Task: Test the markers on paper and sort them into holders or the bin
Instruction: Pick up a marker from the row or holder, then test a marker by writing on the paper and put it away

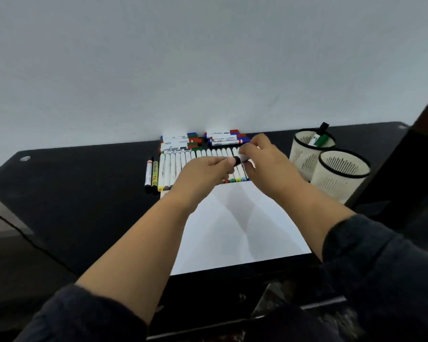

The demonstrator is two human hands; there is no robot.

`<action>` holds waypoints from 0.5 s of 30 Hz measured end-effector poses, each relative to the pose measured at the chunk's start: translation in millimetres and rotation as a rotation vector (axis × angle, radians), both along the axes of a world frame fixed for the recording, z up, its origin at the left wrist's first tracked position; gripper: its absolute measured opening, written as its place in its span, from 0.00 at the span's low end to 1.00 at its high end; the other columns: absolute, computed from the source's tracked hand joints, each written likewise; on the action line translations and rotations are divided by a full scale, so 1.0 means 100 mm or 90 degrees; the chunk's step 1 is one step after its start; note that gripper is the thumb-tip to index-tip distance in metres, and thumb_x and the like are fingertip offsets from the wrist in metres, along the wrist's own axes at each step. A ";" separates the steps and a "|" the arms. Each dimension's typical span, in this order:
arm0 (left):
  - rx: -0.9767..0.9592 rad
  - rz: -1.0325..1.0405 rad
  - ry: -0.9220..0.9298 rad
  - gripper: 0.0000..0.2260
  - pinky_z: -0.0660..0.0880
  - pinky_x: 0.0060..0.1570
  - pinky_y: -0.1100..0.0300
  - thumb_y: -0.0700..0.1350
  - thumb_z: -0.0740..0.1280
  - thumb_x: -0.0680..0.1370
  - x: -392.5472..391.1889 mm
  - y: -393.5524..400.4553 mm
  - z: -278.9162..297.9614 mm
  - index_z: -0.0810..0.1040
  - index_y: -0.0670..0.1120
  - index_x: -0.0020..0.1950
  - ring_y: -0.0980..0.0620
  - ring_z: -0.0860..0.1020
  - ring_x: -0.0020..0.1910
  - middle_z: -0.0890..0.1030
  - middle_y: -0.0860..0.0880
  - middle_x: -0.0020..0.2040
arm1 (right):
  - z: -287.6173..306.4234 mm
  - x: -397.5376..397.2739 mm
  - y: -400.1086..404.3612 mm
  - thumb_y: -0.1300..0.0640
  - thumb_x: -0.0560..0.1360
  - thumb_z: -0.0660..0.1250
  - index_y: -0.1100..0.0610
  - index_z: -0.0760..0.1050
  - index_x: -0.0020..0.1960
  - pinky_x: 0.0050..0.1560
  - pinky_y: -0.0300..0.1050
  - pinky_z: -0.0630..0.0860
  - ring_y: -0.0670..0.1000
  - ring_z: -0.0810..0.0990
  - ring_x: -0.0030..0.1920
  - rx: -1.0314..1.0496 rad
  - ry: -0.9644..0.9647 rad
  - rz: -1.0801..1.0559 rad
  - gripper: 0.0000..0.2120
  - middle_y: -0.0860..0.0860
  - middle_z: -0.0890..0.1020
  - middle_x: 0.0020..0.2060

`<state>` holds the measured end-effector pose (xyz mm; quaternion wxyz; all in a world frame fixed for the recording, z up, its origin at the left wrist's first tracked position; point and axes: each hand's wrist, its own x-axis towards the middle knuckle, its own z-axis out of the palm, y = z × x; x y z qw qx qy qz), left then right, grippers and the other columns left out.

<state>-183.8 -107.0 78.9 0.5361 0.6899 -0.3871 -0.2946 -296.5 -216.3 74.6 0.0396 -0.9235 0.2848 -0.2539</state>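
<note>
On the black bench [84,206], above blank white paper [245,230], both hands' fingers [223,162] pinch a white black-capped marker [240,159], seemingly uncapping it; next, a test stroke.

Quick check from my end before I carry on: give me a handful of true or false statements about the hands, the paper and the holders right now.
1. Both hands grip one marker between them. True: left hand at the black cap end, right hand on the white barrel.
2. The paper already has test scribbles on it. False: it shows only shadows, no ink.
3. The far holder has markers standing in it. True: a green one and a black one show.
4. The near holder is tipped over. False: it stands upright.
5. The row of markers lies beyond the paper's far edge. True.
</note>
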 end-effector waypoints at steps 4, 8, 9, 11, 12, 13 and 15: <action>-0.007 -0.037 -0.022 0.09 0.74 0.57 0.58 0.56 0.63 0.78 -0.04 -0.34 0.01 0.80 0.56 0.51 0.57 0.78 0.56 0.82 0.55 0.53 | 0.13 -0.19 -0.32 0.68 0.73 0.62 0.63 0.73 0.59 0.43 0.49 0.72 0.63 0.76 0.49 0.038 -0.053 -0.050 0.15 0.60 0.71 0.57; 0.089 -0.019 -0.191 0.18 0.69 0.59 0.61 0.55 0.57 0.81 0.00 -0.68 -0.11 0.70 0.52 0.70 0.54 0.69 0.66 0.73 0.54 0.67 | 0.22 -0.41 -0.60 0.67 0.75 0.61 0.61 0.72 0.60 0.47 0.50 0.74 0.59 0.76 0.50 0.093 -0.104 -0.121 0.14 0.57 0.70 0.60; 0.127 -0.020 -0.246 0.20 0.64 0.64 0.58 0.54 0.56 0.81 0.03 -0.75 -0.18 0.67 0.51 0.72 0.52 0.66 0.69 0.69 0.52 0.71 | 0.22 -0.45 -0.67 0.67 0.75 0.61 0.61 0.72 0.60 0.48 0.49 0.73 0.59 0.76 0.51 0.102 -0.103 -0.132 0.14 0.57 0.70 0.60; 0.195 -0.028 -0.316 0.22 0.59 0.68 0.56 0.54 0.54 0.82 0.09 -0.92 -0.35 0.62 0.50 0.75 0.50 0.61 0.73 0.63 0.50 0.75 | 0.21 -0.54 -0.81 0.65 0.76 0.61 0.60 0.71 0.61 0.47 0.45 0.71 0.57 0.76 0.52 0.128 -0.091 -0.162 0.14 0.56 0.69 0.61; 0.223 -0.035 -0.343 0.22 0.57 0.69 0.56 0.53 0.53 0.82 0.13 -0.99 -0.45 0.59 0.49 0.76 0.50 0.59 0.74 0.59 0.49 0.76 | 0.20 -0.57 -0.89 0.64 0.76 0.61 0.59 0.70 0.61 0.46 0.44 0.70 0.56 0.75 0.52 0.144 -0.082 -0.176 0.14 0.56 0.69 0.61; 0.249 -0.044 -0.370 0.23 0.55 0.70 0.56 0.53 0.53 0.82 0.16 -1.06 -0.54 0.57 0.48 0.76 0.50 0.56 0.75 0.56 0.49 0.77 | 0.18 -0.59 -0.95 0.63 0.77 0.60 0.59 0.70 0.61 0.47 0.44 0.70 0.56 0.75 0.53 0.161 -0.072 -0.188 0.13 0.55 0.70 0.61; 0.291 -0.061 -0.426 0.25 0.51 0.72 0.55 0.53 0.51 0.83 0.24 -1.18 -0.70 0.52 0.46 0.77 0.50 0.49 0.76 0.48 0.48 0.78 | 0.16 -0.61 -1.07 0.61 0.78 0.60 0.58 0.70 0.61 0.51 0.48 0.73 0.56 0.75 0.54 0.185 -0.051 -0.208 0.12 0.54 0.70 0.61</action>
